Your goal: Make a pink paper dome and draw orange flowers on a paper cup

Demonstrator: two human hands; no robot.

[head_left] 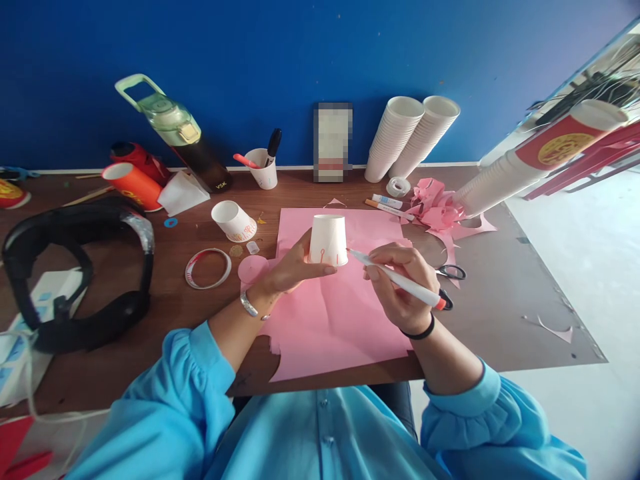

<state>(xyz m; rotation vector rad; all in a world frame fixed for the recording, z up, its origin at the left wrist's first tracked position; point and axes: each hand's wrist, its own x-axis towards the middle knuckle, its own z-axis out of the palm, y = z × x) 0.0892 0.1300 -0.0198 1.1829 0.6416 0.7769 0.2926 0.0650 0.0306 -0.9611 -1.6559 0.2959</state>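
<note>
My left hand (295,267) grips a white paper cup (329,237) that is turned upside down, its rim toward me. Small red-orange marks are drawn near that rim. Between the fingers and thumb of my right hand (404,280) is a white marker (413,285) with a red end, its tip close to the cup's right side; whether it touches I cannot tell. Under both hands lies a sheet of pink paper (340,320). Another paper cup (233,221), with orange drawings along its rim, stands inverted to the left.
A tape roll (208,269) and a black head strap (80,333) lie at left. Behind are a bottle (185,140), a cup of markers (264,175), a phone (333,141) and stacked cups (395,137). Scissors (451,272) and crumpled pink paper (435,203) lie at right.
</note>
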